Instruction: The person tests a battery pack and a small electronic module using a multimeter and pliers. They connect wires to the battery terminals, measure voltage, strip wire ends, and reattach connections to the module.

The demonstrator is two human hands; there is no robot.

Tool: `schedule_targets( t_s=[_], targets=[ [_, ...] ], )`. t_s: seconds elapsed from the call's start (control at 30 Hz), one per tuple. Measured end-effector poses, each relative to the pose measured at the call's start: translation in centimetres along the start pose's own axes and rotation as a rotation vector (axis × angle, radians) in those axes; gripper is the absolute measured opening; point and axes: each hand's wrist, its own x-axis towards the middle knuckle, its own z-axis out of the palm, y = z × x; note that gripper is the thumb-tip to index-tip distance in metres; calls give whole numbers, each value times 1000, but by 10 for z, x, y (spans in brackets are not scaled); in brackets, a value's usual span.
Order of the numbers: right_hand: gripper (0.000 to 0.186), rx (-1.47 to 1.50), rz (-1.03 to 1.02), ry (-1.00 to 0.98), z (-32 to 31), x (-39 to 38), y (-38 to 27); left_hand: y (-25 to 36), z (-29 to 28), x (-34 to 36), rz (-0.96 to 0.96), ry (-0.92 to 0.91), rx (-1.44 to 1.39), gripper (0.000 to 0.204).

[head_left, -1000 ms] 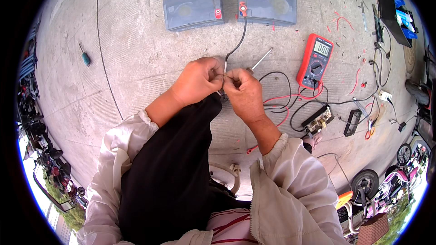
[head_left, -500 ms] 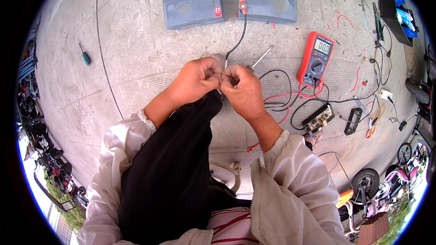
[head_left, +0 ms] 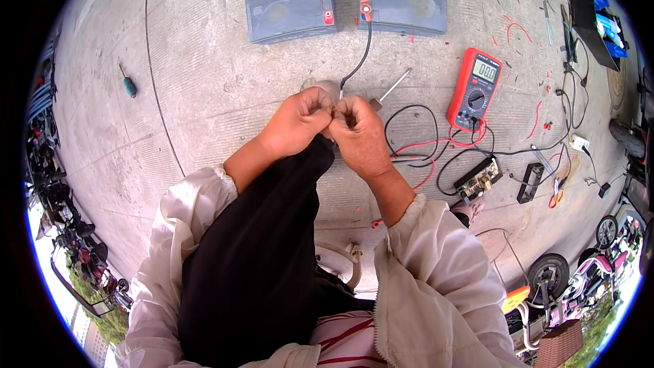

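Hands [head_left: 294,123] [head_left: 359,135] pinched on end of curved black cable [head_left: 368,44] | ribbed concrete [head_left: 204,61] | boxy grey batteries [head_left: 293,17]

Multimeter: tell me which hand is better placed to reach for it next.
Probably the right: the right hand is nearer the multimeter, lying off to its right. The left hand is farther across. Both are busy at the black cable.
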Motion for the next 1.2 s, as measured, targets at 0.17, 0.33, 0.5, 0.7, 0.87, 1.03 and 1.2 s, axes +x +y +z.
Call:
schedule_targets(
  t_s=[0.17, 0.33, 0.5, 0.7, 0.87, 1.03, 1.2],
  targets=[
    [4, 362, 51, -50, 1, -5, 5, 0, -2, -2, -73, -28, -150, 3],
    [3, 239, 50, -3, -3, -11, -3, 9, 0, -6, -67, -59, -145, 6],
    [6, -41, -69, 14, -8, -9, -3, 12, 1, -5, -96, -73, -69, 8],
    [6, 74, -16, 7, -1, -7, -2, 8, 3, -6, -24, -60, 10, 13],
    [4, 267, 14, -30, -2, -9, -7, 2, 1, -5, -114, -46, -234, 16],
    [3, 371, 43, -23, -4, -11, -23, 6, -2, -5, -123, -111, -114, 15],
    [7, 304, 100, -72, -15, -8, -10, 7, 1, -5, -132, -111, -147, 18]
  ],
)
